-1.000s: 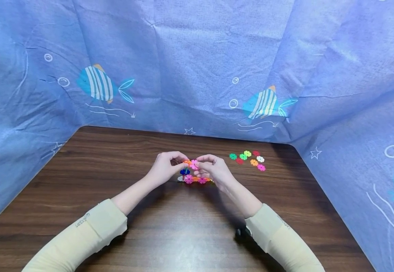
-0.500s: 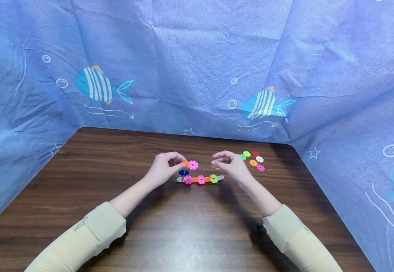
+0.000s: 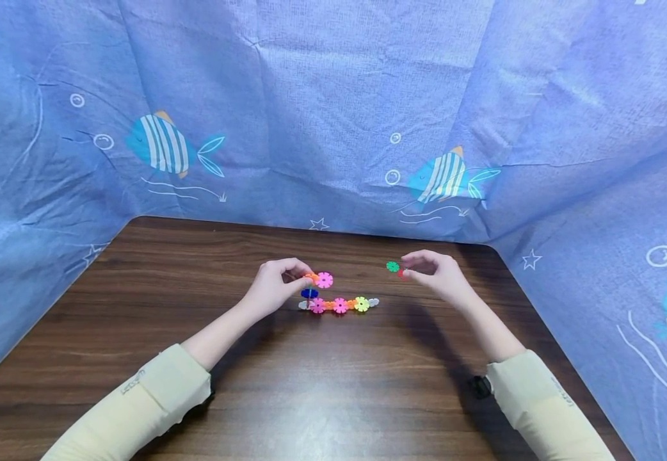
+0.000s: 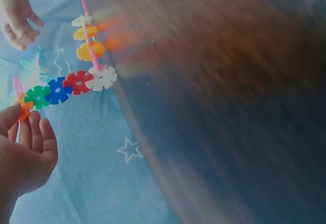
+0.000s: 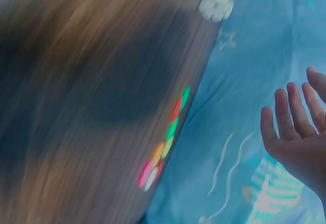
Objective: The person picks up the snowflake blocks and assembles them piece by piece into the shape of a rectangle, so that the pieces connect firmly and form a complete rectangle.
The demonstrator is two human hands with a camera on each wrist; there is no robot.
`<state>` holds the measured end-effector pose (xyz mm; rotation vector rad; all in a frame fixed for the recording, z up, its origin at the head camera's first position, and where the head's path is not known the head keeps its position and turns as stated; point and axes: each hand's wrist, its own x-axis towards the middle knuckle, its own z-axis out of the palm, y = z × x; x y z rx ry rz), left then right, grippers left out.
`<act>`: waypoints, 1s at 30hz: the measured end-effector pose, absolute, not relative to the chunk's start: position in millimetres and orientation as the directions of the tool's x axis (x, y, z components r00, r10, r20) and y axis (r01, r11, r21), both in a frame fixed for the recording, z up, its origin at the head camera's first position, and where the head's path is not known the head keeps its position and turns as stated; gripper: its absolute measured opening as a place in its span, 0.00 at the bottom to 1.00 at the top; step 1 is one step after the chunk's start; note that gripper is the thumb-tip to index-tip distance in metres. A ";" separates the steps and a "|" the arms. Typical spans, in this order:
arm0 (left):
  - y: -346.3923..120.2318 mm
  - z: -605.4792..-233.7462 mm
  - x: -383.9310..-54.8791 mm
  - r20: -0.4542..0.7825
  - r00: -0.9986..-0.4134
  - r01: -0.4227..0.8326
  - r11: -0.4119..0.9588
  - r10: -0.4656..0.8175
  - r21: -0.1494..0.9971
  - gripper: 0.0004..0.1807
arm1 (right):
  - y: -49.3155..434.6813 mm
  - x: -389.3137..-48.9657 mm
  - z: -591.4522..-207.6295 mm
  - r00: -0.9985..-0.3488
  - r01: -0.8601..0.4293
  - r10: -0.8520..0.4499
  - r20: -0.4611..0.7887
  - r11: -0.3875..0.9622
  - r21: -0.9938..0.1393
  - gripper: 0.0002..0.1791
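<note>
In the head view my left hand [image 3: 274,285] pinches an orange snowflake disc [image 4: 23,106] at the upper end of a linked chain. A pink disc [image 3: 324,280] joins it on the right. Below the pinch run a green disc [image 4: 37,97], a blue disc [image 4: 58,90], a red disc [image 4: 78,82] and a white disc [image 4: 102,78]. A lower row of pink, orange and yellow discs [image 3: 340,305] continues from there. My right hand [image 3: 441,274], fingers extended and holding nothing visible, hovers over the loose discs, hiding most of them in the head view.
Loose discs lie on the wooden table [image 3: 322,397]: a green disc [image 3: 392,266] and a partly hidden red one [image 3: 401,273] left of the right hand. The right wrist view shows more, including a blurred pink disc [image 5: 145,173]. A blue fish-print cloth [image 3: 333,128] stands behind the table.
My right hand has left the pink disc on the chain and moved right to the loose discs. My left hand stays at the chain, still pinching the orange disc.
</note>
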<state>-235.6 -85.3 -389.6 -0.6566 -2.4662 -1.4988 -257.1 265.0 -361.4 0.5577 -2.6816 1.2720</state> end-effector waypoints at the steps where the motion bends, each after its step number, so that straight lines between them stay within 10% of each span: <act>1: -85.7 -389.5 -235.6 0.374 -0.886 0.458 0.397 0.275 0.795 0.05 | 270.8 -258.9 -362.9 -0.921 -0.390 -0.275 0.278 0.595 -0.703 0.15; 19: -86.4 -387.9 -235.0 0.391 -0.870 0.487 0.409 0.300 0.771 0.06 | 349.1 -285.2 -400.9 -0.874 -0.479 -0.372 0.314 0.771 -0.420 0.16; 30: -83.8 -390.2 -237.4 0.382 -0.874 0.479 0.392 0.302 0.786 0.06 | 377.3 -302.1 -425.8 -0.852 -0.523 -0.434 0.292 0.699 -0.488 0.18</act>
